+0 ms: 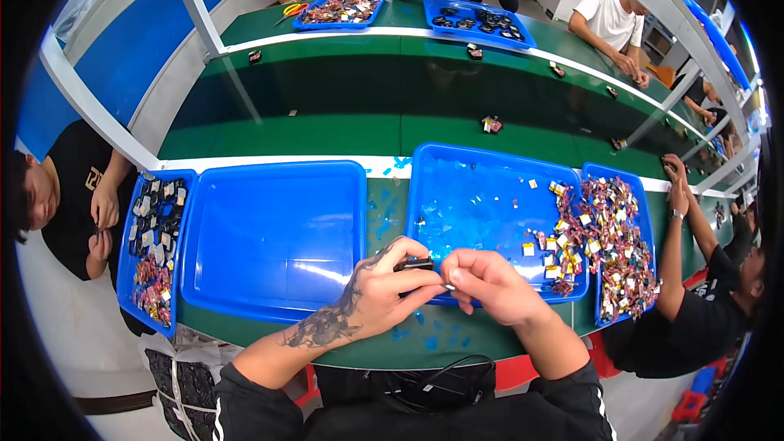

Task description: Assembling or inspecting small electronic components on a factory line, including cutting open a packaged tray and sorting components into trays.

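My left hand (382, 287) is closed around a small black plastic part (414, 264), which pokes out between the thumb and fingers. Close against it, my right hand (492, 287) has its thumb and forefinger pinched together at a small whitish piece (449, 287). What that piece is, I cannot make out. Both hands are over the near edge of a blue tray (416, 188). In its right side lies a heap of small components (563, 237) with reddish wires and yellow and white bits; blue scraps are scattered across its bottom.
Another blue tray (273, 166) stands to my left. Beyond it, a narrow tray (122, 278) holds black parts and wired components. A heaped tray (648, 220) is at right. Several loose components lie on the green conveyor belt (343, 135). Co-workers sit on both sides and across.
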`<action>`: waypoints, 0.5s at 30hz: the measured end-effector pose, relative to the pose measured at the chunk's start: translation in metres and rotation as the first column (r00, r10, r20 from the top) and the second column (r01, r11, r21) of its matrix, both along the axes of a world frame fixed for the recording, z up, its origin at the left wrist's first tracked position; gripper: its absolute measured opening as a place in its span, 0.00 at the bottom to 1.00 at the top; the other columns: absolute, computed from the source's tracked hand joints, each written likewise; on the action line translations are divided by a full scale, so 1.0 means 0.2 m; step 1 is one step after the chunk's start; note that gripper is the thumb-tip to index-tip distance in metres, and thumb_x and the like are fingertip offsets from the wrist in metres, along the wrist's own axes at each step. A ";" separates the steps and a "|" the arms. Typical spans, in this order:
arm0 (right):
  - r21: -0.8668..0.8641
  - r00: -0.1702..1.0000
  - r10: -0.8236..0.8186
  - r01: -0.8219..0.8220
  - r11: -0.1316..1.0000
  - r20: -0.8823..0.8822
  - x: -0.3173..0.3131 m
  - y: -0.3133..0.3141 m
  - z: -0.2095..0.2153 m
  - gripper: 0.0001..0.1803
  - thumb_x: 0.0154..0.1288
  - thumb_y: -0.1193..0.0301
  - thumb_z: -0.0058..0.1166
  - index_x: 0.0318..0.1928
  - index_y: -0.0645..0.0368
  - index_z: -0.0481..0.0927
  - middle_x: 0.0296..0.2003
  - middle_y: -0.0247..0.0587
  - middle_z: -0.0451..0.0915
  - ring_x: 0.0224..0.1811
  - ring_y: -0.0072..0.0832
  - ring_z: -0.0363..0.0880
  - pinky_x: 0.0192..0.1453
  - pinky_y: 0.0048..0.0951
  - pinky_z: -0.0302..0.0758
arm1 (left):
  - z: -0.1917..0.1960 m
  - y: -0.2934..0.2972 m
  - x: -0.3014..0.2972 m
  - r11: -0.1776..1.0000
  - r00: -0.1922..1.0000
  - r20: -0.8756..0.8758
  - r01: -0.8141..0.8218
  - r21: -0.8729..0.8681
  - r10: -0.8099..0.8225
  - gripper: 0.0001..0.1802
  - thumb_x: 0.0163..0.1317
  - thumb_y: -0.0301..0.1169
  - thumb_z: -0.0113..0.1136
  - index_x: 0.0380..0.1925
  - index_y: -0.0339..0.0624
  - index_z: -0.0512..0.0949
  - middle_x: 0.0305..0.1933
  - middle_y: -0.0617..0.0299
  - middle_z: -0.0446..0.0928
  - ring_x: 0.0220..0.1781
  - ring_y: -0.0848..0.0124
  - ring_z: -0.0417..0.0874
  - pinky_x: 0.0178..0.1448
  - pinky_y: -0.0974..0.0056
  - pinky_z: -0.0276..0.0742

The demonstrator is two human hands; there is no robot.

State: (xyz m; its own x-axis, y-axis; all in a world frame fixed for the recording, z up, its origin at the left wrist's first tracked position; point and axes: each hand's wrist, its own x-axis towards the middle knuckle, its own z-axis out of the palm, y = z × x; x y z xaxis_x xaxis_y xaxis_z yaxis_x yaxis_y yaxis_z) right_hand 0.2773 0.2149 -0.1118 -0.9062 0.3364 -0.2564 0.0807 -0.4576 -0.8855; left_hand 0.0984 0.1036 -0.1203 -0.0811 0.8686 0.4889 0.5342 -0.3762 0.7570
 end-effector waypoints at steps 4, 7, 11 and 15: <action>0.870 0.926 -0.344 0.040 0.491 0.152 -0.06 -0.04 -0.01 0.06 0.69 0.77 0.51 0.44 0.62 0.73 0.33 0.49 0.78 0.36 0.42 0.81 0.36 0.38 0.76 | 0.02 -0.01 0.02 0.998 0.998 -0.050 -0.027 -0.051 0.024 0.08 0.52 0.24 0.72 0.33 0.40 0.85 0.42 0.55 0.75 0.38 0.67 0.84 0.41 0.67 0.81; 0.979 0.911 -0.412 0.073 0.193 0.013 -0.05 -0.02 0.03 0.17 0.68 0.78 0.51 0.56 0.59 0.74 0.40 0.49 0.79 0.40 0.43 0.82 0.42 0.37 0.79 | 0.03 0.00 0.03 0.981 0.988 0.126 -0.068 -0.181 0.092 0.07 0.55 0.25 0.71 0.34 0.38 0.84 0.43 0.57 0.75 0.35 0.68 0.83 0.34 0.66 0.80; 0.663 0.951 -0.247 0.307 0.683 -0.186 0.00 0.02 -0.08 0.13 0.66 0.77 0.56 0.51 0.60 0.80 0.39 0.42 0.81 0.43 0.26 0.81 0.46 0.28 0.79 | -0.08 0.07 0.02 0.972 0.952 0.297 -0.007 -0.236 0.079 0.08 0.54 0.22 0.69 0.36 0.34 0.84 0.48 0.52 0.74 0.46 0.65 0.82 0.46 0.67 0.84; 0.639 0.882 -0.298 0.470 0.609 -0.365 -0.17 -0.06 -0.07 0.05 0.70 0.75 0.53 0.42 0.63 0.76 0.36 0.41 0.79 0.41 0.27 0.78 0.43 0.29 0.75 | -0.05 -0.04 -0.02 0.961 0.899 0.415 -0.025 -0.276 0.143 0.09 0.60 0.18 0.58 0.40 0.35 0.81 0.52 0.50 0.75 0.50 0.67 0.78 0.51 0.66 0.76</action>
